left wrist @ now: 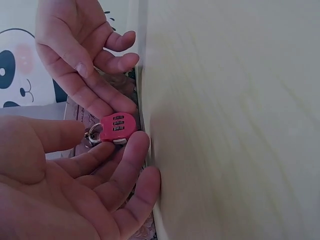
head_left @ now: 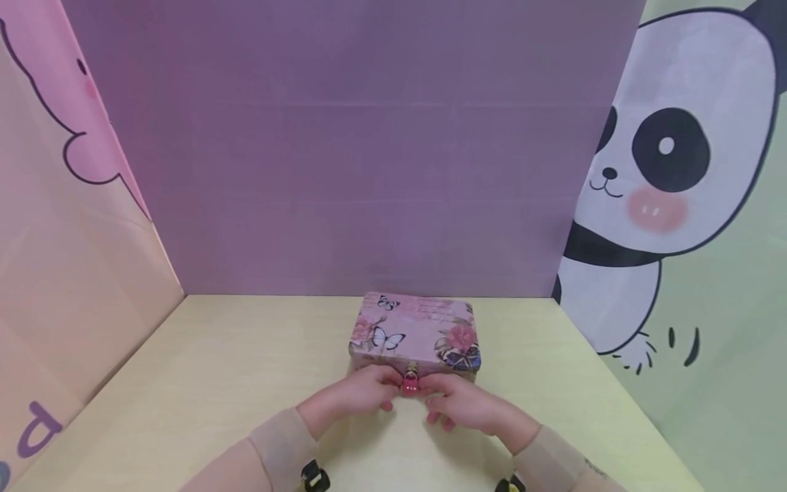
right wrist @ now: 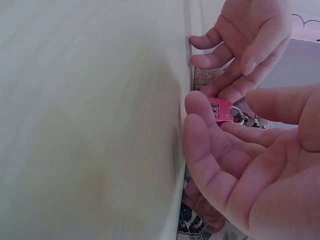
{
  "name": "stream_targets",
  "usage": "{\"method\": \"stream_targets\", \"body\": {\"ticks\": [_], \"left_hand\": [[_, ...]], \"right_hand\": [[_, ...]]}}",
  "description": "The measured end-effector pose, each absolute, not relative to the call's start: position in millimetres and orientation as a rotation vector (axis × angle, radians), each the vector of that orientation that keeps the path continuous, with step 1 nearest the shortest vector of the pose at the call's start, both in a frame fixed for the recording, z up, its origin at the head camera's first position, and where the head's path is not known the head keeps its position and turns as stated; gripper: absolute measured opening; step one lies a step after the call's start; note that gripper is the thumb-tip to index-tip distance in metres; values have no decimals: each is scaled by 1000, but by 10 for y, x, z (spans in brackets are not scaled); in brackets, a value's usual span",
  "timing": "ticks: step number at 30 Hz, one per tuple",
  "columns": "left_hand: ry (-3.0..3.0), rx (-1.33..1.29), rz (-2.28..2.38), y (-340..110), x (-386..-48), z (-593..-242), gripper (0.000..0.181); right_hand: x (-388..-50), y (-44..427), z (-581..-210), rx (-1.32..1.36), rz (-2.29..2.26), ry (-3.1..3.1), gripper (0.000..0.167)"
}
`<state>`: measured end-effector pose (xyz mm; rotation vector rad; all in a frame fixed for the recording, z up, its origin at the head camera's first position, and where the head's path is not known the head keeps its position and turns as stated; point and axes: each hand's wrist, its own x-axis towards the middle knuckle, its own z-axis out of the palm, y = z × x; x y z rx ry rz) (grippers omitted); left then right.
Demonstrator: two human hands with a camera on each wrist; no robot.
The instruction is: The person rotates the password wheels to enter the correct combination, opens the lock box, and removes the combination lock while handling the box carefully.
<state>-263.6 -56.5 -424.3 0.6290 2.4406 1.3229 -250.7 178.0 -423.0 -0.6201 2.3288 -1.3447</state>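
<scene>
A pink floral tin box (head_left: pixel 415 328) with butterflies lies shut on the table, a red combination padlock (head_left: pixel 410 385) hanging from its front clasp. In the left wrist view the padlock (left wrist: pixel 119 127) shows several dials and a closed-looking silver shackle. The left hand (head_left: pixel 367 393) touches the padlock from the left, fingers loosely bent, thumb apart from it. From the right, the right hand (head_left: pixel 464 404) has its fingertips at the padlock's other side, its thumb also clear. In the right wrist view, fingers partly cover the padlock (right wrist: pixel 222 110).
The pale wooden table (head_left: pixel 258 355) runs back to a purple panel (head_left: pixel 369 150). A printed panda (head_left: pixel 670 150) is on the right wall and a pink cartoon figure (head_left: pixel 92 150) on the left wall. Dark devices sit near both wrists.
</scene>
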Motion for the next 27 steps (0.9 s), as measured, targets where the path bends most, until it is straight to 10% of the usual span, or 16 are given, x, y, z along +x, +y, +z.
{"method": "stream_targets", "body": {"ticks": [27], "left_hand": [[2456,589,1469,-489,-2669,-4349,12]], "right_hand": [[-2517,1832,-4245,-596,-1457,2201,38]]}}
